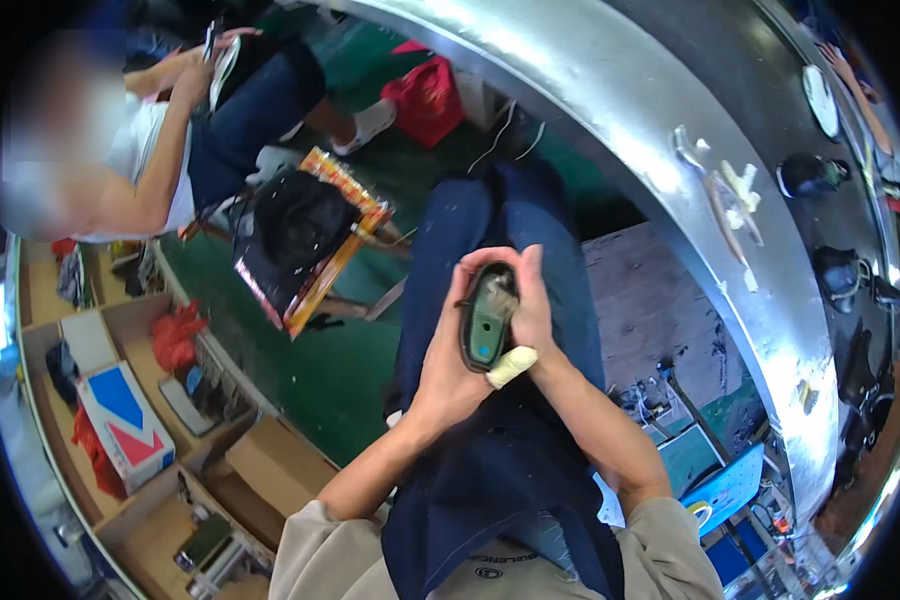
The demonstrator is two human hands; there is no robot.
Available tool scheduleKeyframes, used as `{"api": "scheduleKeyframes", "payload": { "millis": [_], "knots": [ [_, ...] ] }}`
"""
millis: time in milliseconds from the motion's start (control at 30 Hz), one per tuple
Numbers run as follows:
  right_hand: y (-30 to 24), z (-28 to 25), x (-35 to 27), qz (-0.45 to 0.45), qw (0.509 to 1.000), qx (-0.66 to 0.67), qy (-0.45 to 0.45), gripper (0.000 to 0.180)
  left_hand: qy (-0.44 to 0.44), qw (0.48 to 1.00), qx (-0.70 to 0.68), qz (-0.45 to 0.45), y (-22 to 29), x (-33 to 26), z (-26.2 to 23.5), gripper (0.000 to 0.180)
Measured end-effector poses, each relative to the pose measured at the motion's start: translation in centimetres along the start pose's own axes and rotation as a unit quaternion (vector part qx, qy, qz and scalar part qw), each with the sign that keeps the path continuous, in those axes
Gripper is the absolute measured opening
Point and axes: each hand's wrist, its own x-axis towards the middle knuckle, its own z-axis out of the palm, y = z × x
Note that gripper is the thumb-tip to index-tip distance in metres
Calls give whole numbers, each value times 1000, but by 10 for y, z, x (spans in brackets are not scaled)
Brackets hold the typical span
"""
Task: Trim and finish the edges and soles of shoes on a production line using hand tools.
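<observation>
A dark shoe (pixel 488 318) lies between my hands above my lap, its long axis pointing away from me. The face turned up is green, with a small dark round hole, a blue dot and a fuzzy beige patch towards the far end. My left hand (pixel 444 362) wraps its left side, and my right hand (pixel 536 322) presses along the right side. Near the shoe's close end sticks out a pale yellow finger cover (pixel 512 368); which hand wears it is hard to tell. The fingers under the shoe are hidden.
A curved metal bench (pixel 660 130) runs along my right, carrying pale scraps (pixel 740 190); dark shoes (pixel 815 174) stand beyond it. At left are a stool with a black bag (pixel 300 225), a seated person (pixel 160 150) and wooden bins (pixel 135 325) with boxes. A blue stool (pixel 730 485) stands lower right.
</observation>
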Motion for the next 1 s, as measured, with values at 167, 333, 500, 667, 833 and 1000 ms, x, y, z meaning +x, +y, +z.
{"api": "scheduleKeyframes", "payload": {
  "millis": [167,333,500,667,833,1000],
  "knots": [
    [2,5,13,-14,994,-102,-27,80,121,991,60,24,-31,-13,19,102],
    [-3,8,43,17,987,-158,-1,81,217,975,38,32,-40,6,24,74],
    [-20,3,56,-34,977,-205,37,78,191,975,-13,109,-49,-7,15,103],
    [-39,32,41,-127,966,-205,93,79,221,963,-120,94,-58,-16,22,103],
    [-81,18,18,-241,920,-308,-32,85,110,942,-288,129,-19,-8,-3,91],
    [-165,-32,-12,-296,679,-644,-191,86,48,973,-188,128,-2,-3,-33,93]
  ]
}}
